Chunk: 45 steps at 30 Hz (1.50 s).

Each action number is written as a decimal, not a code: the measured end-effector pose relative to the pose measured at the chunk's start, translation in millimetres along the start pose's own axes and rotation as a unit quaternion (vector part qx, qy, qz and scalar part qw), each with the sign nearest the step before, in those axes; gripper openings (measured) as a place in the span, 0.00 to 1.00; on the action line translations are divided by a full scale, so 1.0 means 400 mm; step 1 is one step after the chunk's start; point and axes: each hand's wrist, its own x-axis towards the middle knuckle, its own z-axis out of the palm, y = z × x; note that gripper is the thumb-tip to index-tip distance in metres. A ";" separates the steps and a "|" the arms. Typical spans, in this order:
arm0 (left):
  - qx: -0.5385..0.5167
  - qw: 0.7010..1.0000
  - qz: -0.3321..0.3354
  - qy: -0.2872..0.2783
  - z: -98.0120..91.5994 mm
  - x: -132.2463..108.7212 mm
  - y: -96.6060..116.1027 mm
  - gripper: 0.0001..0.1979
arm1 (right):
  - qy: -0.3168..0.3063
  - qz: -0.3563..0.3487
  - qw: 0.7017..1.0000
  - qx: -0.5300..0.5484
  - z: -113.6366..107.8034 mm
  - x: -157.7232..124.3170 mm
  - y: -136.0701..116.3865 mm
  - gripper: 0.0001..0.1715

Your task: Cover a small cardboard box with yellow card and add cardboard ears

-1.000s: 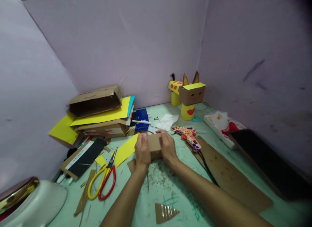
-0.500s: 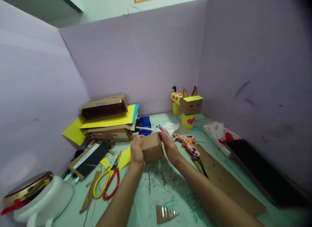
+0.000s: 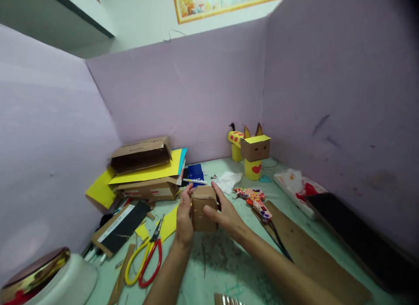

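Both of my hands hold a small brown cardboard box (image 3: 203, 209) lifted above the green table (image 3: 229, 265). My left hand (image 3: 184, 217) grips its left side with the fingers wrapped behind it. My right hand (image 3: 225, 213) clasps the right side, thumb lying across the front face. The box stands upright, its front face turned toward me. Red and yellow scissors (image 3: 146, 254) lie on the table just left of my left wrist.
Stacked cardboard boxes and yellow paper (image 3: 147, 169) sit at the back left. A cardboard animal figure (image 3: 255, 154) stands in the far corner by purple partition walls. A patterned glue gun (image 3: 257, 199) with a cord, a brown board (image 3: 307, 248), tissue packet (image 3: 296, 182) and white jar (image 3: 55, 279) lie around.
My hands lifted the box off the table and turned it upright with a face toward me. The camera tilted upward, showing more of the wall.
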 end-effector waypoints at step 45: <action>0.186 0.981 0.057 -0.006 -0.020 -0.005 -0.001 0.11 | -0.006 0.105 0.992 0.076 -0.006 0.004 -0.005 0.28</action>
